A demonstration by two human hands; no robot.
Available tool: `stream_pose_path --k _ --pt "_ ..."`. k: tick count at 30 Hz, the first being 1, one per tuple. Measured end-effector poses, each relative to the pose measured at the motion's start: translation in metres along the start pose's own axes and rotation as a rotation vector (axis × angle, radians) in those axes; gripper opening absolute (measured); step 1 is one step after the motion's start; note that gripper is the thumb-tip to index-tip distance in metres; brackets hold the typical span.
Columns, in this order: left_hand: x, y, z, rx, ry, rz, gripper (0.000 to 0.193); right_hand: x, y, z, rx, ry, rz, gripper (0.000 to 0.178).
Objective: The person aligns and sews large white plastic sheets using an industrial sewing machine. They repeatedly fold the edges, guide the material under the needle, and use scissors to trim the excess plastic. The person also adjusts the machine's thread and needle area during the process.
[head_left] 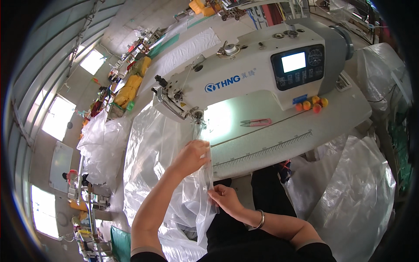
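A white sewing machine (244, 74) stands in front of me, its lamp lighting the table under the arm. Clear plastic sheeting (152, 148) runs from the needle area down over the table's front edge to my lap. My left hand (192, 157) is closed on the sheet's edge, just in front of the machine's presser foot. Lower down, at the table's edge, my right hand (226, 198) pinches the same edge between thumb and fingers. The fingertips of both hands are partly hidden. Thread snips with pink handles (256, 122) lie on the table right of the needle.
Several small red-yellow fruits (316, 105) sit by the machine's base. A ruler scale (262, 150) runs along the table (340, 118). More clear plastic (353, 201) hangs at the right, and another plastic heap (100, 144) lies at left. Yellow bundles (131, 89) are farther back.
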State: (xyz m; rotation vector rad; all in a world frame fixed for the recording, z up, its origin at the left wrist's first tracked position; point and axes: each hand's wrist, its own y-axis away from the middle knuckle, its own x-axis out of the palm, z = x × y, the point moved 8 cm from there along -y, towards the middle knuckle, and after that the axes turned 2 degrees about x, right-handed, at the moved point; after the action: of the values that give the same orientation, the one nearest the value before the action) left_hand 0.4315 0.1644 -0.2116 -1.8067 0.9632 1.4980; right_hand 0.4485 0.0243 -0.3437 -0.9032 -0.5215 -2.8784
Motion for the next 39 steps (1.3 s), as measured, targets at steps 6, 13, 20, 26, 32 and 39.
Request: stream_pose_path --k 6,13,20,26,32,39 --pt "0.002 0.026 -0.033 -0.024 -0.161 -0.007 0.033 -0.003 0.001 -0.007 -0.003 -0.014 0.007 0.018" --pt "0.023 0.057 -0.004 -0.036 0.112 -0.199 0.032 -0.01 0.022 -0.008 -0.041 0.004 -0.07 0.013" --pt "0.016 0.058 -0.009 -0.028 0.19 -0.263 0.028 -0.007 0.039 0.037 -0.42 0.629 -0.188 0.038" --pt "0.021 0.064 -0.018 -0.089 0.08 -0.277 0.027 0.006 0.043 0.054 -0.696 1.211 -0.273 0.048" --pt "0.019 0.067 -0.03 -0.051 -0.118 -0.352 0.03 0.018 0.035 0.06 -0.679 1.367 -0.24 0.052" --pt "0.014 0.05 -0.002 -0.069 -0.006 -0.335 0.027 0.028 0.023 0.075 -0.786 1.443 -0.25 0.049"
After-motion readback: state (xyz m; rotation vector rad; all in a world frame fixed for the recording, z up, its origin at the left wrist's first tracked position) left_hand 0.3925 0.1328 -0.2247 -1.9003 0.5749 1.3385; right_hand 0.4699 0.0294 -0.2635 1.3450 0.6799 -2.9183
